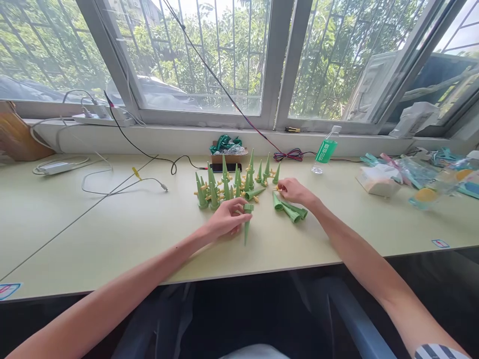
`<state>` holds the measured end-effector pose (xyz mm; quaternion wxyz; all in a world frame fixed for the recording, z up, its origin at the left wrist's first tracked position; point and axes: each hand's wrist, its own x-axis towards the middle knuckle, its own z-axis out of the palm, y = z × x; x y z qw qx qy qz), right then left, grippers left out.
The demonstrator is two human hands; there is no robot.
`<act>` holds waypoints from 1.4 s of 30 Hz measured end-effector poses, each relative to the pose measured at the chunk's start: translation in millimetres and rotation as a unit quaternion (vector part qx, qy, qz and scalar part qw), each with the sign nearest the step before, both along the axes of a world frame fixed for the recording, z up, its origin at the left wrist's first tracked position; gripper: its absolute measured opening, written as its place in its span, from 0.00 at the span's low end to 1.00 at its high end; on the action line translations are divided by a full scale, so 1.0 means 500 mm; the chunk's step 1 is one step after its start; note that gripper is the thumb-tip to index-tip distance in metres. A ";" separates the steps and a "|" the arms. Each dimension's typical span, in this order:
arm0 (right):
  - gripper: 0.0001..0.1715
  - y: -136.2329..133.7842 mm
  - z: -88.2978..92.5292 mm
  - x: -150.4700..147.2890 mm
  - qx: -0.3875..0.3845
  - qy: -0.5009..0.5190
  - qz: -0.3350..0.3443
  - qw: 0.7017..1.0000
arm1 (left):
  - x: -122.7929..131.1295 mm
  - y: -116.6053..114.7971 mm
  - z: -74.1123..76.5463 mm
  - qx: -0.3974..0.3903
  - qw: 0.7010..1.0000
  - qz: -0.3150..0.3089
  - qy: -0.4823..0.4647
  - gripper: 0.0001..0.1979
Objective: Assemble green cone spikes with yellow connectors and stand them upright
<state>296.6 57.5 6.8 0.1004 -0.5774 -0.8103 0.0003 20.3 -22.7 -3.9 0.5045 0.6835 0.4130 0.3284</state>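
Between the thumb and fingers of my left hand (229, 218) is a green plastic spike (247, 224), its wide end up and its point down toward me. My right hand (294, 191) pinches a small yellow valve piece (276, 188) just above the table, partly hidden by the fingers. Below that hand lie several loose green cones (292, 213), their hollow ends toward me. Beyond my left hand stands a cluster of upright green spikes (212, 192) with yellow side pieces. One more spike (255, 193) lies on its side between my hands.
A phone (232, 167) and a small box of green wrappers (228, 147) sit behind the cluster. To the right stand a water bottle (325, 152) and a tissue pack (377, 180). Cables (123, 185) cross the table's left side. The table's front edge runs below my hands.
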 end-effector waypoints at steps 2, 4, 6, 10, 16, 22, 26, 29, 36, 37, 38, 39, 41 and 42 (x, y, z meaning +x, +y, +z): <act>0.10 0.001 -0.003 0.000 -0.003 -0.006 -0.005 1.000 | 0.000 -0.001 0.001 0.000 1.000 0.001 -0.001 0.19; 0.10 0.001 -0.005 0.000 -0.007 -0.007 -0.017 1.000 | 0.000 -0.001 0.002 0.000 1.000 0.001 0.000 0.19; 0.10 0.000 -0.007 -0.001 -0.010 -0.008 -0.029 1.000 | 0.000 -0.001 0.002 -0.001 1.000 0.002 -0.001 0.19; 0.09 -0.006 -0.009 -0.005 -0.012 -0.007 -0.045 0.999 | -0.001 0.001 0.002 0.000 1.000 0.003 0.000 0.20; 0.08 -0.015 -0.010 -0.009 0.000 0.008 -0.052 0.999 | -0.002 0.001 0.004 0.000 1.000 0.008 0.001 0.20; 0.06 -0.050 0.009 -0.036 0.079 0.110 0.034 0.990 | -0.005 -0.001 0.014 0.005 1.000 0.018 0.005 0.19; 0.03 -0.087 0.017 -0.079 0.062 0.182 0.162 0.968 | -0.006 -0.005 0.021 0.009 0.999 0.037 0.003 0.18; 0.04 -0.103 0.013 -0.105 0.046 0.182 0.223 0.957 | -0.008 -0.006 0.023 0.027 0.998 0.049 0.025 0.16; 0.07 -0.102 -0.005 -0.118 0.011 0.135 0.221 0.966 | -0.008 -0.001 0.010 0.028 0.998 0.040 0.046 0.18; 0.07 -0.100 -0.007 -0.118 0.009 0.130 0.218 0.967 | -0.007 0.000 0.009 0.021 0.998 0.034 0.041 0.19; 0.08 -0.099 -0.010 -0.118 0.008 0.126 0.214 0.969 | -0.007 0.001 0.008 0.013 0.999 0.026 0.034 0.20; 0.09 -0.098 -0.012 -0.118 0.008 0.123 0.211 0.970 | -0.006 0.002 0.008 0.004 1.000 0.016 0.027 0.21; 0.10 -0.096 -0.016 -0.119 0.008 0.117 0.204 0.972 | -0.006 0.003 0.008 -0.013 1.000 -0.004 0.010 0.22; 0.10 -0.095 -0.018 -0.120 0.007 0.114 0.201 0.973 | -0.006 0.004 0.007 -0.021 1.000 -0.013 0.002 0.22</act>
